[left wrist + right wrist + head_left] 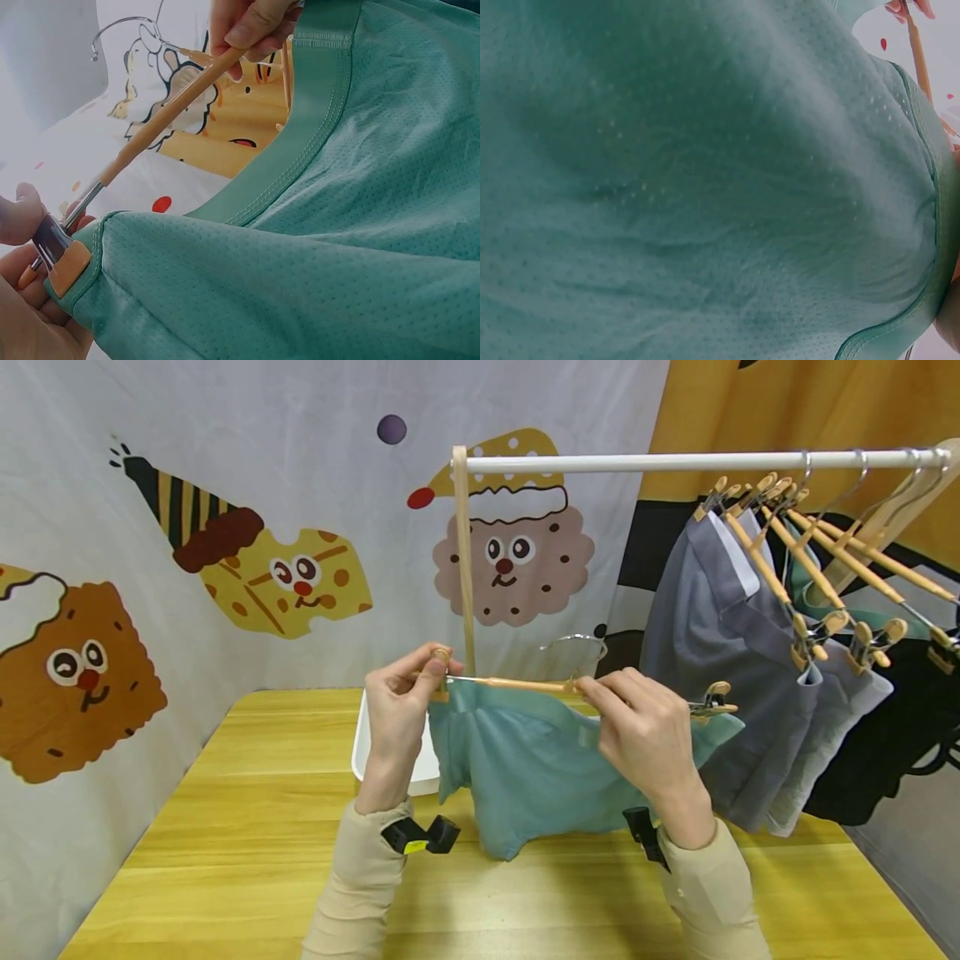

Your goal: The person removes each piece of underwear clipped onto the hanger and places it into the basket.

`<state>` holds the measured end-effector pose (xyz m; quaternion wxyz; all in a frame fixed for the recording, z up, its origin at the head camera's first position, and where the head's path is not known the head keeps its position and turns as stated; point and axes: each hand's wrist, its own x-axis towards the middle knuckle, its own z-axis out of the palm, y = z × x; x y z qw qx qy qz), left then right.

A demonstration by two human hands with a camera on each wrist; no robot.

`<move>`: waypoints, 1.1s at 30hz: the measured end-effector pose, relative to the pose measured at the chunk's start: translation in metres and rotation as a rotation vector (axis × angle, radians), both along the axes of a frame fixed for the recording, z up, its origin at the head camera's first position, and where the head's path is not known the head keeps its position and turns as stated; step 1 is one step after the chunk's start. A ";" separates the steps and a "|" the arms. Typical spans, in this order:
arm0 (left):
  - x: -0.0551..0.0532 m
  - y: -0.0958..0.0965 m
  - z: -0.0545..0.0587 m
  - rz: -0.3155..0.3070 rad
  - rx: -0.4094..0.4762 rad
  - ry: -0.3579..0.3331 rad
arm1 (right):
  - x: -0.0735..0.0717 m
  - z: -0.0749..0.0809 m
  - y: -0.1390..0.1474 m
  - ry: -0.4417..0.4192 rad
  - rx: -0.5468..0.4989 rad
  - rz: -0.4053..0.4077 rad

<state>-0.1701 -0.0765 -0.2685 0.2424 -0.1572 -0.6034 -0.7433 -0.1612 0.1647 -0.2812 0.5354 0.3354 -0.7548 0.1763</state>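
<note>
A green perforated garment [536, 768] with a smooth waistband [259, 176] hangs from a wooden clip hanger [525, 684] above the table. At the hanger's left end, my left hand [397, 706] pinches a clip [71, 268] that sits on the waistband's corner. My right hand [648, 735] grips the hanger bar near its middle, below the metal hook [577, 639]. Past that hand, the other clip [716, 700] is at the garment's right corner. In the right wrist view, green cloth [705, 187] fills most of the picture and hides much of the right hand.
On the right, a rack with a white rail [675, 462] and wooden post [465, 552] carries several clip hangers with grey garments [690, 610] and black clothing [855, 752]. A white container [362, 752] stands behind the left hand on the wooden table [225, 852]. Printed curtains enclose the back.
</note>
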 end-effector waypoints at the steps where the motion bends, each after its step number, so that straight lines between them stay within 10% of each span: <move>1: 0.000 0.000 0.000 -0.001 0.002 -0.001 | 0.000 0.000 0.000 -0.004 0.001 -0.001; 21: 0.005 -0.005 0.003 -0.020 0.038 0.015 | 0.000 0.000 -0.003 0.005 0.025 0.020; 33: -0.001 -0.006 -0.005 0.037 -0.111 -0.063 | -0.002 -0.003 -0.004 -0.029 0.041 0.006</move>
